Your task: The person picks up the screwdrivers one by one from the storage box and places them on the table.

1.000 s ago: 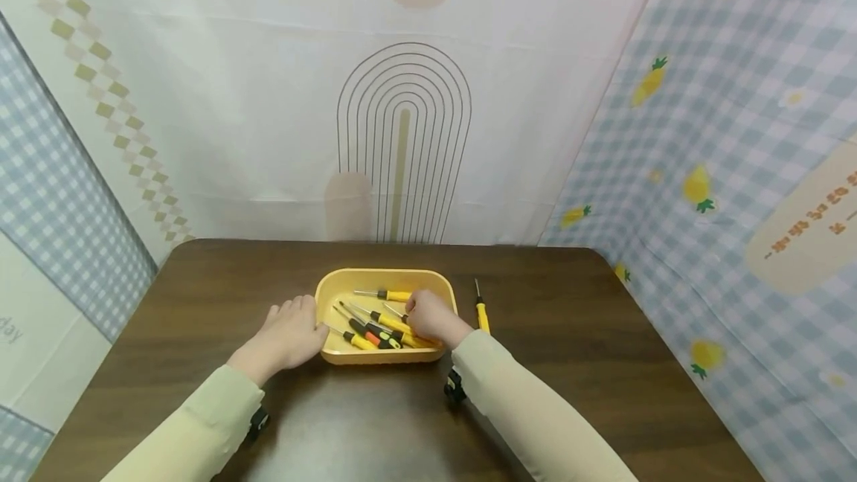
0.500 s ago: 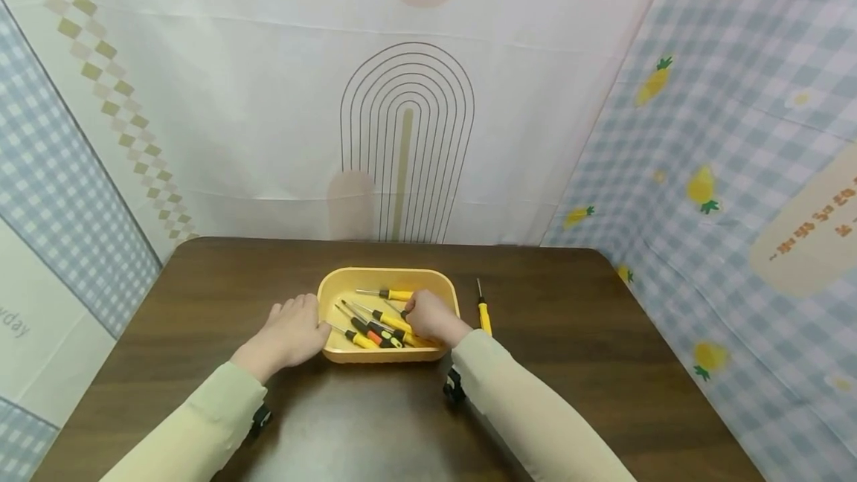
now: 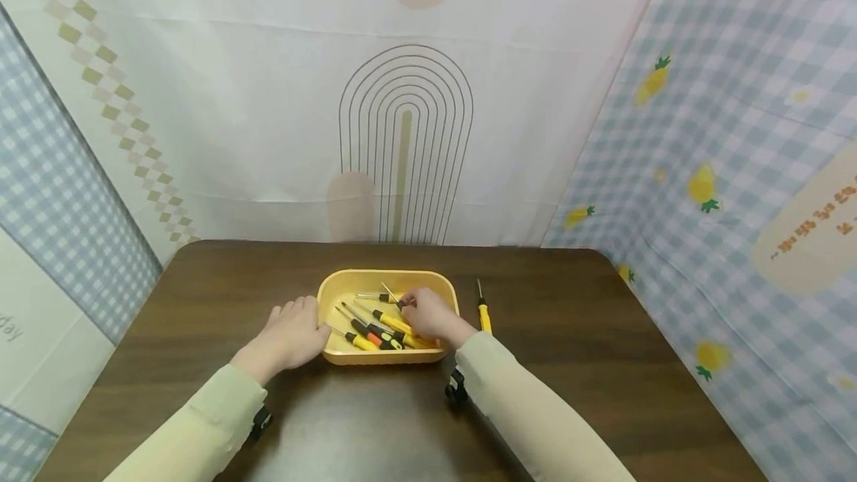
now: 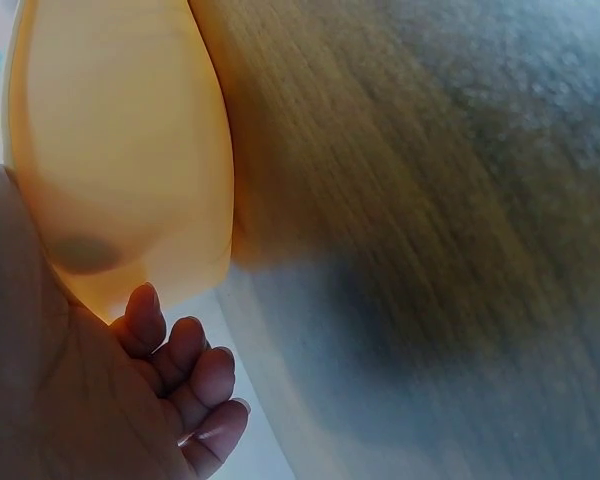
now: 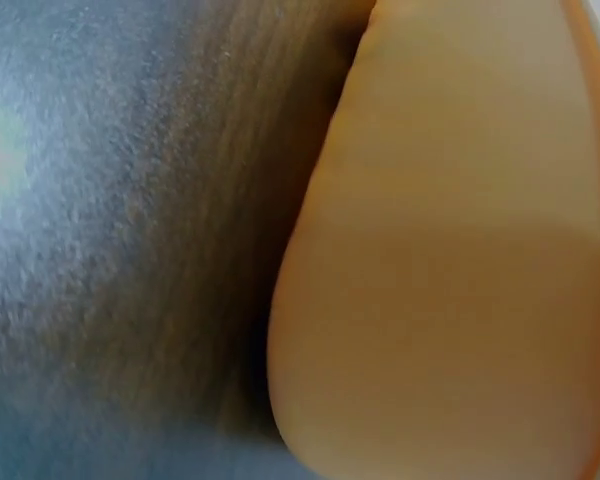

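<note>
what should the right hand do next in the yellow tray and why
Probably lift the held screwdriver straight up: the right hand appears to pinch it by the handle inside the yellow tray, and its shaft crosses another screwdriver in the head view, so raising first should avoid snagging. The left hand is at the tray's left end.

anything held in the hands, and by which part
The right hand pinches a screwdriver by its handle; the left hand rests against the yellow tray.
</note>
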`<control>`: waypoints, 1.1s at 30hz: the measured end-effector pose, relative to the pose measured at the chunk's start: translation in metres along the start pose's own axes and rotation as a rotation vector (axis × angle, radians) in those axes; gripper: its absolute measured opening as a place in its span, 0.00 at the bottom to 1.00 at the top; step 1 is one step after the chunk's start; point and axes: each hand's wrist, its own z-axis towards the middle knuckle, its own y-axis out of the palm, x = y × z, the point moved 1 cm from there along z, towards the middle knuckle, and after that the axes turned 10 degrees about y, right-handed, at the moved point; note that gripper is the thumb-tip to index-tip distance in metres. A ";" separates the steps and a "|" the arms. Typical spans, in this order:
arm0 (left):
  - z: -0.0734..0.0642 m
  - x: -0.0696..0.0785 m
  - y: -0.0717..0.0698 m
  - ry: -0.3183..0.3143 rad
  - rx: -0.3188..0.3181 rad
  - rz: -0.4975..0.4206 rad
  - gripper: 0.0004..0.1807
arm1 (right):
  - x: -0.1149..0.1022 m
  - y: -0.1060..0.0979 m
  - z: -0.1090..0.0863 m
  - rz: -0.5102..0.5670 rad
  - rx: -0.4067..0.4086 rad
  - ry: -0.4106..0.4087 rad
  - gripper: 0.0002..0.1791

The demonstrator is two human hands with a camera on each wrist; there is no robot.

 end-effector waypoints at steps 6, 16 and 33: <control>-0.001 0.000 0.000 0.006 -0.015 -0.005 0.22 | -0.001 -0.009 -0.003 -0.038 0.017 -0.063 0.13; 0.001 -0.003 -0.001 0.004 0.003 0.001 0.21 | 0.000 -0.042 -0.013 0.079 0.097 -0.105 0.13; 0.001 -0.002 0.000 0.008 0.008 0.002 0.19 | 0.037 -0.096 -0.021 0.470 0.109 0.073 0.26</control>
